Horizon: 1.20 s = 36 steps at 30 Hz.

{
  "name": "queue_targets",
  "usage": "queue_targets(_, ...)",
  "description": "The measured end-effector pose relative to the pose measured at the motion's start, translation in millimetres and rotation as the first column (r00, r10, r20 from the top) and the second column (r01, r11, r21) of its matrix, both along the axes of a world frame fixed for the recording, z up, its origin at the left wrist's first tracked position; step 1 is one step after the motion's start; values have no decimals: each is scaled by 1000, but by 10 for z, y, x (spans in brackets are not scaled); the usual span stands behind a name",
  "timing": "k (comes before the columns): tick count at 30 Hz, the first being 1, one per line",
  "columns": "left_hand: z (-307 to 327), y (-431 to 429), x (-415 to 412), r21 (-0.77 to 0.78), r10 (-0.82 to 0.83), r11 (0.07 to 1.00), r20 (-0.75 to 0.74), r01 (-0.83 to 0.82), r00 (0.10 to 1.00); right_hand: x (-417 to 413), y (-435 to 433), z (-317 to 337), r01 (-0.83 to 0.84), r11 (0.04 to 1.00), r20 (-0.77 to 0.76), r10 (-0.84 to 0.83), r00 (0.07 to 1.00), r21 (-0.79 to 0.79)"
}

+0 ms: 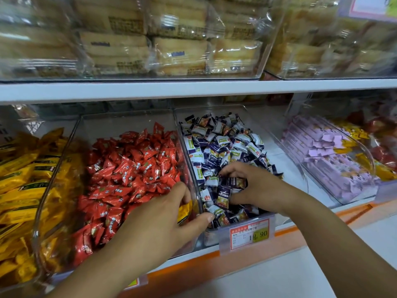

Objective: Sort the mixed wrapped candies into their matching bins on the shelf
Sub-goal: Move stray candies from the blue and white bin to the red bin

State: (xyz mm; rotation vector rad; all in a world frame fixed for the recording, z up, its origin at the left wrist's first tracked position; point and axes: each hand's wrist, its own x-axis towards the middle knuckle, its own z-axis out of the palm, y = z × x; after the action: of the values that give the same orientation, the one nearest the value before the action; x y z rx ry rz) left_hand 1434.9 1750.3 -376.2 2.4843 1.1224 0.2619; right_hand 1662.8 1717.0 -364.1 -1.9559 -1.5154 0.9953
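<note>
The left hand point(159, 224) curls its fingers round one small yellow-wrapped candy point(184, 211), tucked against the palm with the thumb stretched toward three o'clock, its tip at the front corner of the clear wall between two bins; the hand hangs over the front right corner of the clear plastic bin point(120, 123) heaped with red-wrapped candies point(133, 168). At three o'clock from it, the right hand point(251, 186) is sunk in the next clear bin point(210, 109), fingers and thumb clawed round a clump of the navy-and-white wrapped candies point(217, 147) that fill it; whether any are lifted free cannot be told.

On that bin's front lip, at six o'clock from the right hand, hangs a red-and-yellow price label point(249, 233) in a clear holder. At nine o'clock of the red bin lie long yellow-wrapped bars point(23, 179); at three o'clock of the navy bin, lilac-wrapped packets point(322, 151) sit in another clear tub, with blurred yellow and red wrappers beyond.

The bins stand on a white shop shelf edged with an orange strip point(214, 263); a white shelf board point(193, 89) crosses at twelve o'clock, carrying clear-wrapped pale cakes point(180, 54) in clear tubs.

Counted: two hands; one yellow candy held; four bins plainly readable in the lower row; one price label legible; the loose candies are too many to count.
</note>
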Motion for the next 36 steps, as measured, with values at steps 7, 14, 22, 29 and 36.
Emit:
queue_targets(7,8,2,6,-10,-1,1000,-2,1,1000,181,-47,190,63,987,-223,-29,974,150)
queue_targets(14,-13,6,1,-3,0,1000,-3,0,1000,249,-40,153,150,972,-215,-110,970,181)
queue_targets(22,-31,10,-3,9,0,1000,11,0,1000,208,-33,167,244,911,-193,-188,963,333)
queue_targets(29,-37,17,-3,-4,-3,1000,16,3,1000,164,-67,208,104,911,130,-169,977,399)
queue_targets(36,-37,19,4,-3,-6,1000,15,6,1000,126,-100,110,-144,985,543,170,822,-92)
